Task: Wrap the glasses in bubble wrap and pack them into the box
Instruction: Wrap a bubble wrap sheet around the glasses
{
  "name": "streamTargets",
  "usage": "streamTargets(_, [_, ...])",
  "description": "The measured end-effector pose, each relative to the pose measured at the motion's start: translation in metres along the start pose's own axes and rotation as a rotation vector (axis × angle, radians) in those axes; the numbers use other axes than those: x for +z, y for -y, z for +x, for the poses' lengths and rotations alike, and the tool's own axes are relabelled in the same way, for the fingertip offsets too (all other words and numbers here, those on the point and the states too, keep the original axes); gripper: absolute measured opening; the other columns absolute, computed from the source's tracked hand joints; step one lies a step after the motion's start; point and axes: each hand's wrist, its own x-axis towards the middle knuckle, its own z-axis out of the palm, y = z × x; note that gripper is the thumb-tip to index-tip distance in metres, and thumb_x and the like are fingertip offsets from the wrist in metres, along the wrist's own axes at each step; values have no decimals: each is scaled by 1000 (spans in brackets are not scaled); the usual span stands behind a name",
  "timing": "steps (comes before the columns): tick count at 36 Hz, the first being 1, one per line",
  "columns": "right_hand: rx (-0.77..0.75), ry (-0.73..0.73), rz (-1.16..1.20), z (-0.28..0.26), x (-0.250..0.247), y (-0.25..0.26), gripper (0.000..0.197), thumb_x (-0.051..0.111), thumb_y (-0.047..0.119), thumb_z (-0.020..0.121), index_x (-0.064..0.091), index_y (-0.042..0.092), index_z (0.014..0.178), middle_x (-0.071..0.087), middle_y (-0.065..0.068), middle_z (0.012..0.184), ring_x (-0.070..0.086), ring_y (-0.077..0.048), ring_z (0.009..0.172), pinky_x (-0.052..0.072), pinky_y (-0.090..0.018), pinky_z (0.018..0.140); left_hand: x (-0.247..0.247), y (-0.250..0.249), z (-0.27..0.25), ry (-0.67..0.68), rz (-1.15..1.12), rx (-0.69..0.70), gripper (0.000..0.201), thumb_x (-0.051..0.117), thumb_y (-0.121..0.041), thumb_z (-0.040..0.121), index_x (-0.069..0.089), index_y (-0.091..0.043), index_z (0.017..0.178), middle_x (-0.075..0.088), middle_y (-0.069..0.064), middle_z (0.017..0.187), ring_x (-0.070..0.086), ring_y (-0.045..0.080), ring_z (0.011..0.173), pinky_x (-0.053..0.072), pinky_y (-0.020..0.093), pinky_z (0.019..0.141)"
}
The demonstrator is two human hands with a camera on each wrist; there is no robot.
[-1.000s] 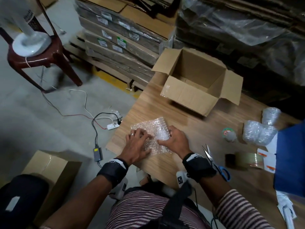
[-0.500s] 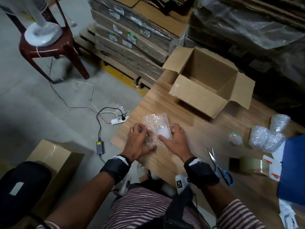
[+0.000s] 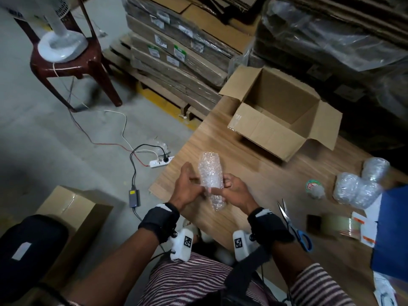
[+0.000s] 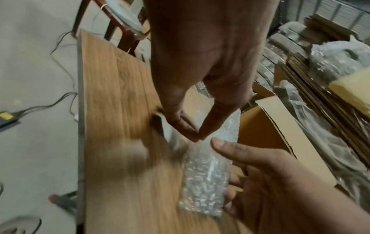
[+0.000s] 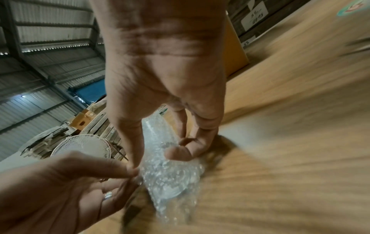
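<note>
- Head view: one wrapped glass [image 3: 211, 180] is held above the near left part of the table [image 3: 254, 173], lifted clear of the wood, with its long axis running from near to far and a little tilted.
- The left hand [image 3: 187, 191] is closed on the left side of the roll, and the right hand [image 3: 235, 192] is closed on its right side; the fingertips of both meet at the middle of the roll.
- One open box [image 3: 282, 115] is seen at the far side of the table, to the far right of the hands. It is judged that the right hand is the nearer one to it, so the roll should be carried away from the body and to the right.
- At the right, about three wrapped bundles [image 3: 357, 184] are counted, though the exact number cannot be told. One pair of scissors [image 3: 295, 226] and two tape rolls [image 3: 314, 187] are also seen.
- Left wrist view: the bubble wrap is pinched between thumb and fingers [image 4: 204, 125] of the left hand, while the right hand is curled around the lower part of the roll. The picture is blurred.
- Right wrist view: the round base of the glass is seen through the wrap [image 5: 172, 178]. The wrap is pinched by the right thumb and fingers, and its edge is pinched by the left hand. No tape is seen on it, so the wrapping is judged not yet secured.
</note>
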Motion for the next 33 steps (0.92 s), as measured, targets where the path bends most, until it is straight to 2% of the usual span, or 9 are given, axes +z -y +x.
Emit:
streamTargets(4, [-3, -3, 75, -3, 9, 0, 50, 91, 14, 73, 63, 8, 114, 76, -6, 97, 65, 1, 58, 49, -21, 48, -3, -5, -2, 51, -102, -116, 100, 78, -4, 58, 39, -9, 150, 73, 17, 100, 69, 38, 105, 58, 49, 94])
streamTargets(8, [7, -39, 169, -8, 11, 3, 57, 96, 19, 67, 62, 17, 113, 76, -9, 103, 75, -17, 77, 61, -37, 60, 1, -19, -12, 86, -189, -79, 61, 66, 1, 66, 66, 0, 128, 76, 14, 93, 68, 22, 79, 59, 33, 71])
streamTargets(10, [-5, 11, 243, -12, 6, 7, 53, 92, 15, 74, 63, 14, 118, 75, -14, 110, 76, -26, 89, 64, -43, 70, 4, -28, -17, 115, -214, 3, 45, 62, 6, 79, 70, -1, 124, 78, 9, 94, 70, 18, 80, 58, 29, 73])
streamTargets(15, [-51, 152, 394, -33, -15, 22, 31, 68, 14, 97, 59, 16, 128, 76, -6, 115, 74, -24, 104, 61, -33, 83, 5, -57, -24, 307, -125, 234, 61, 68, -14, 72, 67, -14, 134, 74, 2, 123, 69, 18, 113, 58, 32, 92])
streamTargets(19, [-116, 88, 363, -44, -37, 26, 46, 66, 39, 97, 53, 19, 136, 74, -7, 119, 74, -23, 106, 62, -37, 84, 9, -68, -21, 409, 51, 411, 86, 84, -23, 68, 53, -23, 148, 57, -2, 139, 59, -3, 115, 53, 20, 94])
streamTargets(24, [-152, -70, 272, -51, -51, 24, 57, 55, 69, 90, 62, 24, 124, 76, -3, 99, 75, -22, 95, 62, -38, 77, 39, -76, -25, 374, 151, 608, 74, 82, -40, 82, 43, -51, 144, 52, -2, 136, 52, 3, 125, 44, 17, 102])
streamTargets(28, [-290, -299, 146, -61, -65, 24, 38, 33, 51, 107, 65, 32, 111, 71, 5, 102, 67, -3, 98, 51, -17, 89, 61, -85, -31, 402, 139, 618, 75, 80, -18, 89, 40, -33, 151, 48, -2, 135, 52, -2, 120, 46, 14, 96])
streamTargets(30, [-390, -426, 72, -66, -74, 23, 29, 36, 38, 110, 63, 38, 101, 64, 5, 108, 59, 7, 101, 40, -6, 89, 70, -89, -32, 437, 176, 636, 75, 78, -17, 90, 40, -31, 153, 48, -4, 135, 52, 3, 122, 49, 23, 101])
streamTargets(33, [-483, -501, 62, -67, -90, 16, 23, 52, 23, 107, 66, 39, 100, 61, 0, 110, 61, 3, 100, 43, -8, 85, 82, -95, -33, 473, 200, 662, 76, 77, -20, 89, 39, -27, 155, 48, -5, 138, 52, 4, 125, 48, 30, 106])
